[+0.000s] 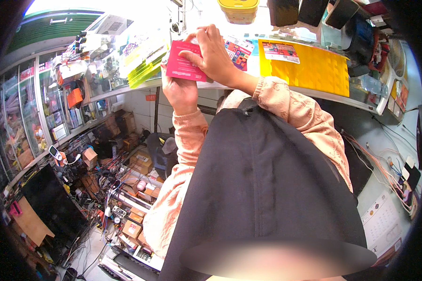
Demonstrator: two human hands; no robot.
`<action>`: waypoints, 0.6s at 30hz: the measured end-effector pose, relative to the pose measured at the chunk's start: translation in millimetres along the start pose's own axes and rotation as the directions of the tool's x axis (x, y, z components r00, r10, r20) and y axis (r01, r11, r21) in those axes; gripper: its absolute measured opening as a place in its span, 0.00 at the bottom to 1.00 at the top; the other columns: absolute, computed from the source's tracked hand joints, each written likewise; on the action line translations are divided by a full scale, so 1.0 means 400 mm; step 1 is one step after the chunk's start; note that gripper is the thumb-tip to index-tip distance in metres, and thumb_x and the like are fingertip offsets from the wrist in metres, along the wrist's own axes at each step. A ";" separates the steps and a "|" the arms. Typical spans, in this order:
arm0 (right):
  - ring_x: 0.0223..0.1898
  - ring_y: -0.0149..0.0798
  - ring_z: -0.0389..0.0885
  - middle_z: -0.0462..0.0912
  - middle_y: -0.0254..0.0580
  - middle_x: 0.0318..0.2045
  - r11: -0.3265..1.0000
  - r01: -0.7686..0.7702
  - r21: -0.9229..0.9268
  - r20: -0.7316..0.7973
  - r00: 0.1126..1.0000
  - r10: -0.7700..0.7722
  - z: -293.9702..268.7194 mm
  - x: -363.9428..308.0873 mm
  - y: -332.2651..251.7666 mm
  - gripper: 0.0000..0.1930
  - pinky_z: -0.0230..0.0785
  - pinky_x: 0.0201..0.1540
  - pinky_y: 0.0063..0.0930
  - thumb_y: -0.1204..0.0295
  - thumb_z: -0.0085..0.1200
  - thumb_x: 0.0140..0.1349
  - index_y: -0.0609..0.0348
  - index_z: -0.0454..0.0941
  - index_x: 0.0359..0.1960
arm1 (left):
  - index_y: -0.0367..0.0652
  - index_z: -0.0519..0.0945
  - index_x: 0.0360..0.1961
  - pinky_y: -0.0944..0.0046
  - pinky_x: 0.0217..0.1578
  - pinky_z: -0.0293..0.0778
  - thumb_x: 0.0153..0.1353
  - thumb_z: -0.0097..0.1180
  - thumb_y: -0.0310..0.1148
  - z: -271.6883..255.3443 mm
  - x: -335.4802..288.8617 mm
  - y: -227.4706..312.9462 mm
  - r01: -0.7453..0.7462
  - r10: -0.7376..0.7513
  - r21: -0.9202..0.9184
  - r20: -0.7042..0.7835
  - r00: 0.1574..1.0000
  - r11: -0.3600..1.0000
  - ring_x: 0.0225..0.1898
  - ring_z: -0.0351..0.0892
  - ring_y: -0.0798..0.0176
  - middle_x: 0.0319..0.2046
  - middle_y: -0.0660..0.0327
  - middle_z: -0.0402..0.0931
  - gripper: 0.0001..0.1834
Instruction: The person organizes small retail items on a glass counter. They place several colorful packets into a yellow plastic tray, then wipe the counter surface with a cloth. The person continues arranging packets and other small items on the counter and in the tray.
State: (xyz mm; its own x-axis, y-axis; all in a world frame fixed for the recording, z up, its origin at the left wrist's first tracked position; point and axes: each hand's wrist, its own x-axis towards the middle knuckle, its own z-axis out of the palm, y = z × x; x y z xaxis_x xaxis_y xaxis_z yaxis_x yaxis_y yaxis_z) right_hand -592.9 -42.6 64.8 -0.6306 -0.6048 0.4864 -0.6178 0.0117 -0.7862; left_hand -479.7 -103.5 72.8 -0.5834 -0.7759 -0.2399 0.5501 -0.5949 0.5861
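From far, I see the left hand point(181, 95) and right hand point(214, 57) gripping the pink packet point(185, 70), left of the yellow package point(309, 70), probably to hold it steady, though its far side is hidden.

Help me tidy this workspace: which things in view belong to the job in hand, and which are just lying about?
In the job:
pink packet, held by left hand and right hand

Apparently lying about:
flat yellow item
yellow-topped tub
cardboard boxes

Forearms point(189, 133) outstretched, left palm point(179, 96) upturned, right fingers point(212, 33) bent nearby
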 end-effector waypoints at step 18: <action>0.34 0.41 0.84 0.84 0.53 0.31 0.954 -0.150 0.258 0.343 0.938 0.055 -0.138 -0.056 0.009 0.16 0.74 0.39 0.32 0.74 0.50 0.63 0.62 0.77 0.52 | 0.49 0.70 0.52 0.55 0.57 0.70 0.70 0.48 0.35 -0.016 0.011 0.013 -0.164 0.163 0.036 0.039 0.986 0.986 0.56 0.71 0.64 0.53 0.63 0.72 0.11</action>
State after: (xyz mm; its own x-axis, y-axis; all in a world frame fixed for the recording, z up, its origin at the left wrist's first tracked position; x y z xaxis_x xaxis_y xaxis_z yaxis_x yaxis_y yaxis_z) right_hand -607.2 15.0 72.1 -0.4639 -0.8396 0.2826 -0.3740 -0.1036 -0.9216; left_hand -475.8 -111.4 69.7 -0.5090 -0.8536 -0.1107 0.6169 -0.4514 0.6447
